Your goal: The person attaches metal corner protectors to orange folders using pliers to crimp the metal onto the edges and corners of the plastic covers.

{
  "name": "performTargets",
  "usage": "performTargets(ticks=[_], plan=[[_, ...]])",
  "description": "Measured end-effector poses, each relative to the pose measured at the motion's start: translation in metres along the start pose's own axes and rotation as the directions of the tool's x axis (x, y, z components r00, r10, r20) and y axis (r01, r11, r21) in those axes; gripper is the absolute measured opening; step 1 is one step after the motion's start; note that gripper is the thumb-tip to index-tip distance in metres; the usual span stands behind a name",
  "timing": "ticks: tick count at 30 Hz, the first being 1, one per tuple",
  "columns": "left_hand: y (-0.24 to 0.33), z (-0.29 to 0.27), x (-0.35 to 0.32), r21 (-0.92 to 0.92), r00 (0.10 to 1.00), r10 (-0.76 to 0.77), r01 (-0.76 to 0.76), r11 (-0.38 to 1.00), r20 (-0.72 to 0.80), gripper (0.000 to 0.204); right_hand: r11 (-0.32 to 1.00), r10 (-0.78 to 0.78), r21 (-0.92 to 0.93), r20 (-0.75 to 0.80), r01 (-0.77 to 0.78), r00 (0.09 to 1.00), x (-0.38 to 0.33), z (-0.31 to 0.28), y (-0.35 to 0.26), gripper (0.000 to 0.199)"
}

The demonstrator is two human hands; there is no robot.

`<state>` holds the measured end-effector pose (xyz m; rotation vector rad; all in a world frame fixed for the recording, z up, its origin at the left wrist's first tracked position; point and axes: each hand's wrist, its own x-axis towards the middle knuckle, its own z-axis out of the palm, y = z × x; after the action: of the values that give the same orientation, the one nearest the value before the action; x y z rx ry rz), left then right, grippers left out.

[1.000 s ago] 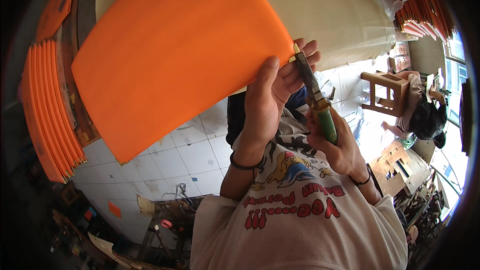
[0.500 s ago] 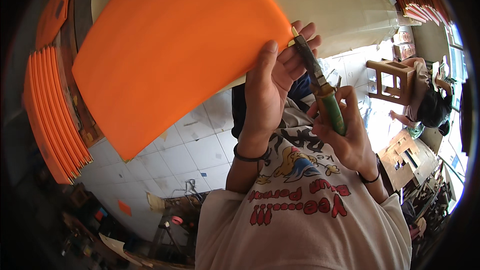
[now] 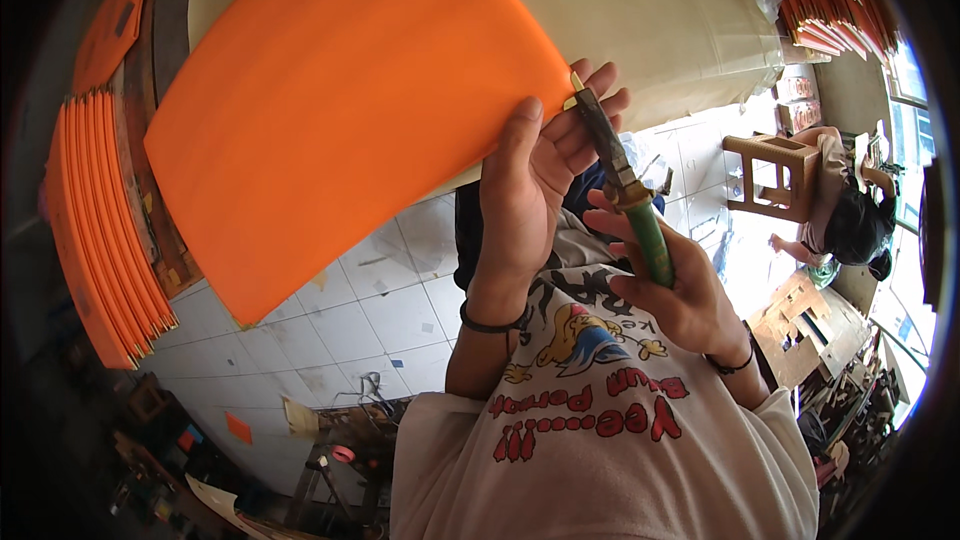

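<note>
A large orange sheet-like cover (image 3: 340, 120) slants across the upper left, its face smooth and slightly curved. My left hand (image 3: 530, 170) grips its right edge, thumb on the upper face and the other fingers beneath. At the corner by those fingertips is a small gold-coloured metal piece (image 3: 575, 83). The dark jaws of green-handled pliers (image 3: 604, 135) meet that corner; whether they clamp it tightly I cannot tell. My right hand (image 3: 680, 285) is closed around the green handle, with some fingers partly loosened. Another gold tip shows at the cover's lower corner (image 3: 243, 323).
Orange covers with gold corners stand in a row (image 3: 110, 230) at left. Behind lies a beige-covered table (image 3: 640, 20); more red-orange covers (image 3: 835, 0) are stacked far right. A person sits beside a brown plastic stool (image 3: 775, 175) at right. Cardboard and scraps (image 3: 815, 315) lie below.
The pliers and both hands have shifted slightly down and left in view. My right hand's fingers have loosened and slid lower along the green handle. The cover keeps nearly the same pose.
</note>
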<state>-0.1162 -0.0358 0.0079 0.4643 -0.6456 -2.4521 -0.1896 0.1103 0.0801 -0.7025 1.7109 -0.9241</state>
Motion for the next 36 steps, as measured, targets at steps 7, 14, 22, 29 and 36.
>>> performTargets(ticks=[7,14,22,29,36], plan=[[0.000,-0.001,0.001,0.014,1.000,-0.010,0.010,1.000,0.004,0.062,1.000,-0.008,-0.005,0.001,0.008,1.000,-0.001,-0.001,0.002,0.057],[0.001,-0.002,0.001,0.006,1.000,-0.028,0.028,1.000,0.005,0.063,0.999,-0.023,-0.028,0.024,0.023,0.999,0.000,-0.003,0.004,0.058],[0.001,-0.003,0.000,0.024,0.999,-0.031,0.031,0.999,0.020,0.064,0.996,-0.007,-0.090,0.045,0.011,0.999,-0.001,-0.006,0.000,0.058],[0.002,-0.002,-0.001,0.048,1.000,-0.022,0.022,0.999,0.011,0.063,0.997,0.006,-0.080,0.028,-0.004,1.000,0.002,-0.004,-0.001,0.054],[0.000,-0.003,0.000,0.046,1.000,-0.025,0.025,0.999,0.018,0.063,1.000,-0.017,0.002,-0.157,0.018,0.988,0.003,0.008,0.011,0.048]])
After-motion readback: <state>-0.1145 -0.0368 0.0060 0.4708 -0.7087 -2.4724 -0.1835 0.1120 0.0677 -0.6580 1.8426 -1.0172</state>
